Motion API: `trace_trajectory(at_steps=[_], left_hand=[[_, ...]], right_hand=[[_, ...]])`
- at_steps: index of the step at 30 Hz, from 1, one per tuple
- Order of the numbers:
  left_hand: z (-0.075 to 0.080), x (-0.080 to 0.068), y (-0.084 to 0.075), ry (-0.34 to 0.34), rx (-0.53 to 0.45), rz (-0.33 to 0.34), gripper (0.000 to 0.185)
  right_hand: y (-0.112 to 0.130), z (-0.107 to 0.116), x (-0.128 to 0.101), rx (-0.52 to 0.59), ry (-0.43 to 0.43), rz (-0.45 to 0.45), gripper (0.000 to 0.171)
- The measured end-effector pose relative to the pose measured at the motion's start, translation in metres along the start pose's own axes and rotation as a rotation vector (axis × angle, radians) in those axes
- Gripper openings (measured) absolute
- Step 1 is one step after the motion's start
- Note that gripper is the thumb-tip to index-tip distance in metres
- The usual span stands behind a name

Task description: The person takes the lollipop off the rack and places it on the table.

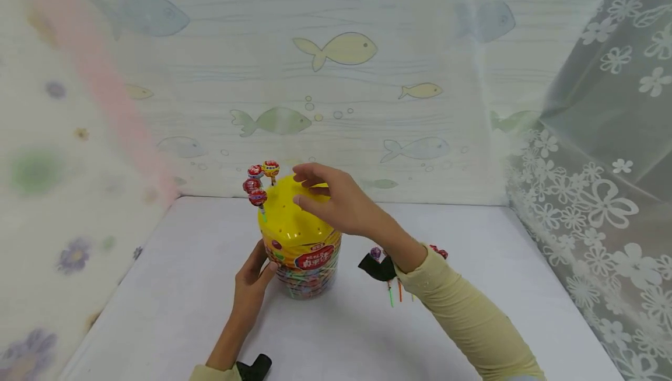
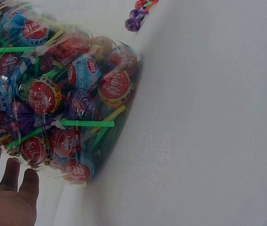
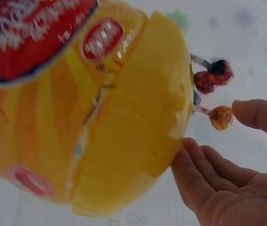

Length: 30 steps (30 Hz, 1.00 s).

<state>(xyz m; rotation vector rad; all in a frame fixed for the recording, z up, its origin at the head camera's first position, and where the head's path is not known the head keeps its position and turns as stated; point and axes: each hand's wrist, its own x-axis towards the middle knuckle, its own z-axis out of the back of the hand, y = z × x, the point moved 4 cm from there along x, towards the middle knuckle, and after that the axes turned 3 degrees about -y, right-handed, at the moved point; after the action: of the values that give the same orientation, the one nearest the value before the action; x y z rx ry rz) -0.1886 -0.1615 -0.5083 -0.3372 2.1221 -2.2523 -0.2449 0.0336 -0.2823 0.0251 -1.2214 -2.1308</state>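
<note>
The tub (image 1: 301, 252) of lollipops stands on the white table (image 1: 173, 305), near its back edge. The left hand (image 1: 252, 285) is laid against the tub's lower left side, fingers straight, nothing gripped. The right hand (image 1: 336, 200) is spread over the yellow lid (image 1: 286, 223), fingertips touching it, fingers only loosely bent, nothing held. Four lollipops (image 1: 259, 182) are stuck upright in the lid's left rear edge. Loose lollipops (image 1: 391, 264) lie right of the tub, partly hidden by the right wrist.

Two bare hands, right hand (image 1: 336, 201), left hand (image 1: 251, 283), pale yellow long sleeves (image 1: 467, 317) being worn, black wrist straps (image 1: 377, 266) being worn.
</note>
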Motion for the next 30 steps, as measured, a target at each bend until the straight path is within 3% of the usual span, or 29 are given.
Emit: trace_trajectory(at_steps=[9, 21, 30], left_hand=[[-0.001, 0.001, -0.001, 0.015, -0.021, 0.005, 0.063], [0.000, 0.000, 0.000, 0.004, -0.013, 0.017, 0.063], [0.000, 0.000, 0.001, 0.006, -0.022, 0.009, 0.063]], right_hand=[[-0.001, 0.005, 0.033, -0.053, 0.149, -0.014, 0.051], [0.001, -0.006, 0.054, -0.063, 0.204, -0.031, 0.044], [0.002, -0.012, 0.058, 0.004, 0.207, -0.013, 0.030]])
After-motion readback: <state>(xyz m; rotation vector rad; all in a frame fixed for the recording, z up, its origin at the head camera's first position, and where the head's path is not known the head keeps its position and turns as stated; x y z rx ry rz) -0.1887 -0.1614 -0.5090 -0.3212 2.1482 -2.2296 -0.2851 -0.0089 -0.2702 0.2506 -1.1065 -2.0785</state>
